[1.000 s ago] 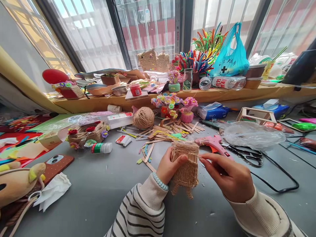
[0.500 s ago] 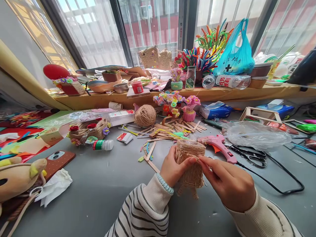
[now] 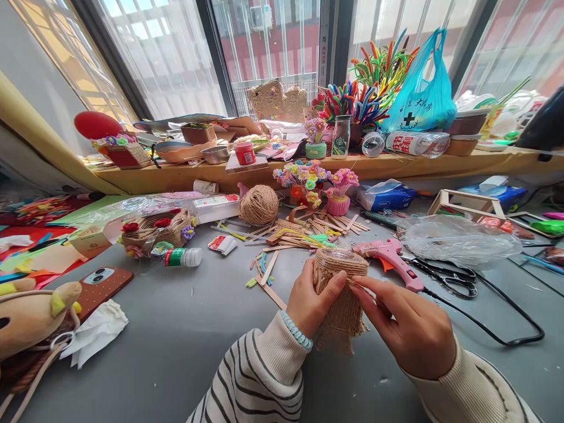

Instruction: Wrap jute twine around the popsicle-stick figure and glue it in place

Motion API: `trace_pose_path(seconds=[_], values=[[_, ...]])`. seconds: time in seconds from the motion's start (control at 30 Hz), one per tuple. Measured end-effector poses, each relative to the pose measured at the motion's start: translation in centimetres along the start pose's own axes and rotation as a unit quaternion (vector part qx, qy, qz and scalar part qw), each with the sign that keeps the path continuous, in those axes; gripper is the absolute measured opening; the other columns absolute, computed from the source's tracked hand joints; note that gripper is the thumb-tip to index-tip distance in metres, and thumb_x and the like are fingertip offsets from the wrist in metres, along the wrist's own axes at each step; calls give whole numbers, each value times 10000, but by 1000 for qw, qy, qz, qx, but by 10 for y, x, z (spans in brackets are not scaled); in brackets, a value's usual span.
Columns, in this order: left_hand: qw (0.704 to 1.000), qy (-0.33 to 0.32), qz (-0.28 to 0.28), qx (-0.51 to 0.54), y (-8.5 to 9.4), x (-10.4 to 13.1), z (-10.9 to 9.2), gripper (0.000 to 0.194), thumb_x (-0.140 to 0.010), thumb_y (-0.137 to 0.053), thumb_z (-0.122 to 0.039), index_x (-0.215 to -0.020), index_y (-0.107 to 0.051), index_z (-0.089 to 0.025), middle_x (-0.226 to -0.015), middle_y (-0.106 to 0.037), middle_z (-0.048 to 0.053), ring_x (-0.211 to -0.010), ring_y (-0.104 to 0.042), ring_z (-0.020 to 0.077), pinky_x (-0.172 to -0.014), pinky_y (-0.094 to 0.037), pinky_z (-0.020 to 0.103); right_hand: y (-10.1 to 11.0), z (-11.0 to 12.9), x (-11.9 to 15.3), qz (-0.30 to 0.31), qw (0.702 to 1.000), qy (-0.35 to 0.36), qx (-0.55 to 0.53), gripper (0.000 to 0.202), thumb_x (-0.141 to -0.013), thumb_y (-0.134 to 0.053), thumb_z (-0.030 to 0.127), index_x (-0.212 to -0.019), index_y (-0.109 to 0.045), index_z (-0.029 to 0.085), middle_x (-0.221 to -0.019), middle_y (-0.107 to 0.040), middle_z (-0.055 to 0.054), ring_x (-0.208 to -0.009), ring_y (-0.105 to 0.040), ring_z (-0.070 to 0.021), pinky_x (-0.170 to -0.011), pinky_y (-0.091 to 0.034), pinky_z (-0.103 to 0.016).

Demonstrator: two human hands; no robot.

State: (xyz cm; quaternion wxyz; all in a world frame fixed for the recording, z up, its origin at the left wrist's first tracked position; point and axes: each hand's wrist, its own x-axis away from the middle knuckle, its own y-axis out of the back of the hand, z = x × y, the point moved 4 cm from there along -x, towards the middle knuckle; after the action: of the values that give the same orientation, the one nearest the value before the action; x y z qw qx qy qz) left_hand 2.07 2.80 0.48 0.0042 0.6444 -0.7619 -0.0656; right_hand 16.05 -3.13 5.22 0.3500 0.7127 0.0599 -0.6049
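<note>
A cup-like container wrapped in jute twine (image 3: pixel 348 311) stands out above the grey table, with loose twine ends hanging below it. Around its left side curls my left hand (image 3: pixel 311 302), the thumb lying on the twine near the upper part. My right hand (image 3: pixel 409 326) is closed in a pinch at the container's right side; a bit of twine seems to be between thumb and forefinger, though the fingers partly hide it. Just behind lies a pink glue gun (image 3: pixel 399 264), its nozzle towards the container.
Black scissors (image 3: pixel 445 276) and a black cord lie at right. Wooden craft sticks (image 3: pixel 295 235) and a ball of twine (image 3: pixel 258 205) are beyond the hands. At left are a phone (image 3: pixel 106 282), crumpled tissue (image 3: pixel 99 332) and a small bottle (image 3: pixel 185 257).
My left thumb has lifted slightly and shifted left, away from my right fingertips. My right hand stays pinched at nearly the same place.
</note>
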Motion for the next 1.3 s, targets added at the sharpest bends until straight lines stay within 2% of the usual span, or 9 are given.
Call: trace_pose_path(seconds=[0.27,0.57,0.7,0.9,1.1,1.3], values=[[1000,-2,4,-6,0,0,-1,636,-746,-611,-663,-1124,-555,-155,-1144,-680,153,-1093,-613,317,-956,-436,427,-3,-2,3,10,1000,17,-15,118,-926,-564,164,-881,-669,136,-675,-741,-18,-525,-665,-100,-533,-481,-221],[1000,-16,-17,-7,1,0,-1,570,-781,-567,-661,-1100,-601,-190,-1057,-717,112,-1120,-601,322,-1009,-402,416,-3,1,1,6,1000,5,-24,141,-928,-551,162,-864,-673,134,-651,-727,-24,-521,-668,-112,-528,-489,-218],[1000,-27,-10,-3,1,1,-2,557,-817,-519,-657,-1103,-601,-186,-1071,-714,104,-1136,-598,308,-1012,-401,395,-5,0,3,6,1000,3,-29,130,-909,-553,139,-906,-681,157,-653,-726,-1,-506,-648,-101,-512,-490,-213],[1000,-9,-4,-18,0,0,-3,557,-825,-505,-644,-1092,-584,-162,-1050,-707,112,-1103,-607,302,-987,-414,394,-6,1,4,13,997,38,-64,183,-900,-532,101,-973,-697,130,-716,-741,-47,-580,-677,-117,-542,-517,-210],[1000,4,-16,-15,1,0,-3,496,-829,-514,-612,-1050,-590,-175,-1040,-705,102,-1073,-611,283,-975,-412,381,-7,1,5,20,997,27,-69,189,-886,-563,130,-1016,-697,162,-677,-724,-9,-545,-653,-102,-518,-512,-208],[1000,6,-12,-18,0,-1,-2,578,-819,-494,-665,-1097,-585,-166,-1086,-698,114,-1102,-600,302,-1002,-409,412,-7,-1,6,20,997,47,-63,228,-889,-548,115,-1053,-701,159,-684,-719,-21,-551,-653,-109,-486,-495,-212]])
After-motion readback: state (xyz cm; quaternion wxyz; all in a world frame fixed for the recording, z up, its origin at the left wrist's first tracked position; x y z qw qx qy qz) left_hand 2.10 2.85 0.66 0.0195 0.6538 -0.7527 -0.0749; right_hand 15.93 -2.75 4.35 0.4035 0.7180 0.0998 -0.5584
